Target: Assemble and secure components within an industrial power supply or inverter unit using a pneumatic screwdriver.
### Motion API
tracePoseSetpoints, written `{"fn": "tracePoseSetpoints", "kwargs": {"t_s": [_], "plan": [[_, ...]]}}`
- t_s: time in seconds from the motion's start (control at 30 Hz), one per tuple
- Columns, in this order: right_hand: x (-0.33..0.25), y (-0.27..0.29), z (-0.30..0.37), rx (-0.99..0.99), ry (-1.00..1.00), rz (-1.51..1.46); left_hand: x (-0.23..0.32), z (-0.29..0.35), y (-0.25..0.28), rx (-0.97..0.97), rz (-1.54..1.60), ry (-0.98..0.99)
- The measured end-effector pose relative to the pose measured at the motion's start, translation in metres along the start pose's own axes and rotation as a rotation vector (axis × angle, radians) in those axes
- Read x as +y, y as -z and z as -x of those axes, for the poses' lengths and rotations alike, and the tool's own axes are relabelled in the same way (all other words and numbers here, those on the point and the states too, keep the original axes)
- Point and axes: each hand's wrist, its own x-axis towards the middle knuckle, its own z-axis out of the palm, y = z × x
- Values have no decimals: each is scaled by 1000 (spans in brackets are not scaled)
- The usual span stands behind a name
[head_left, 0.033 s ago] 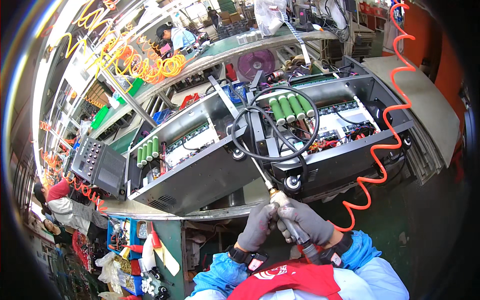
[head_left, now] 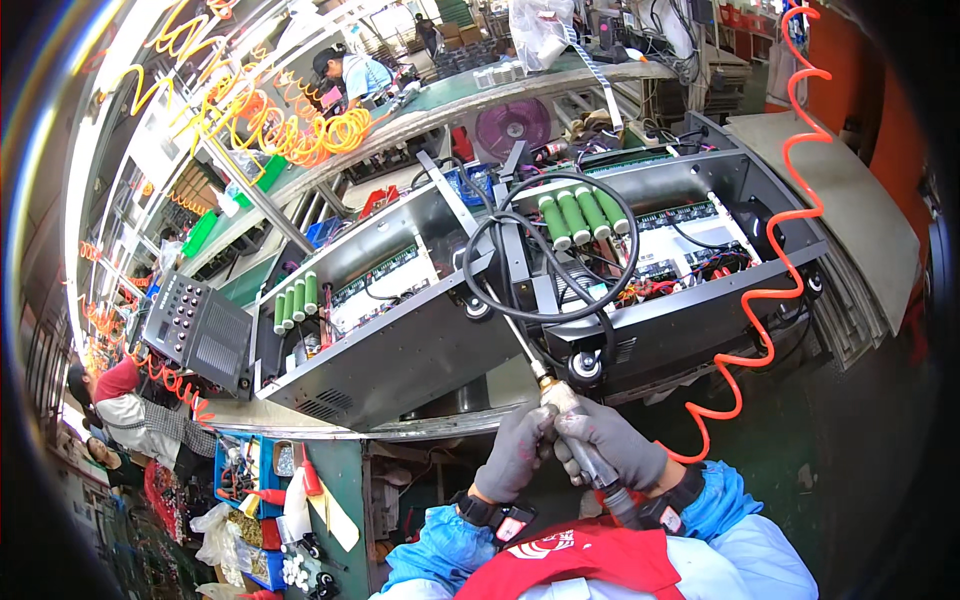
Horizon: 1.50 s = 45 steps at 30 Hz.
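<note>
Both gloved hands are in front of two dark metal cabinets. My right hand (head_left: 622,442) wraps around the body of a power screwdriver (head_left: 592,462) with a long thin shaft. My left hand (head_left: 514,456) is curled against the tool's front end, its fingertips partly hidden. Up and left from my hands, the shaft runs toward the gap between the left cabinet (head_left: 400,335) and the right cabinet (head_left: 690,300). Its tip is hard to make out near the casters (head_left: 585,367). A looped black cable (head_left: 466,262) lies over both cabinets.
Green cylinders (head_left: 580,218) and wiring sit inside the open cabinets. A coiled orange hose (head_left: 768,330) hangs at the right. On the left are a control box (head_left: 200,325) and blue parts bins (head_left: 228,470). A person (head_left: 358,78) works at the far bench.
</note>
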Motion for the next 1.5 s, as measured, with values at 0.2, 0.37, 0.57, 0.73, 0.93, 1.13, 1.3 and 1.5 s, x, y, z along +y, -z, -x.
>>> {"fn": "tracePoseSetpoints", "kwargs": {"t_s": [0.2,0.37,0.57,0.73,0.93,1.13,1.3,1.5], "plan": [[-2,-1,-5,6,23,14,2,-5,3,-14,13,-6],[5,-1,-7,11,37,105,-6,-3,14,-105,172,61],[10,4,-3,77,143,231,-43,9,71,39,580,-10],[1,-12,13,105,114,276,-58,59,124,122,716,-9],[34,-1,30,-3,225,645,-93,77,152,321,849,-48],[35,-21,36,-217,-5,915,-79,86,164,395,777,-190],[62,-2,24,-363,-94,958,-68,95,168,320,790,-152],[84,16,8,-456,-66,1042,-75,102,174,520,723,-233]]}}
